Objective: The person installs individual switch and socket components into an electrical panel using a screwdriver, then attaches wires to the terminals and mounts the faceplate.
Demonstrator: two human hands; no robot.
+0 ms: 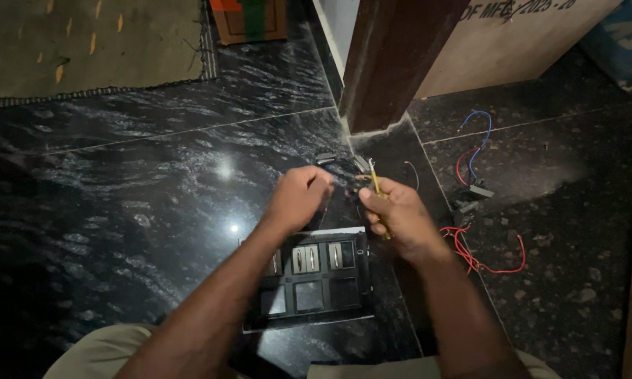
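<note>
My left hand is closed around a small dark part that I cannot make out. My right hand grips a thin yellow-handled screwdriver, its metal tip pointing up toward the left hand. Both hands hover just above the far edge of a black switch plate lying on the dark floor, with several switch modules set in its frame.
Loose red wires and red and blue wires with small dark parts lie on the floor to the right. A dark wooden door post and a cardboard box stand behind. A rug lies far left.
</note>
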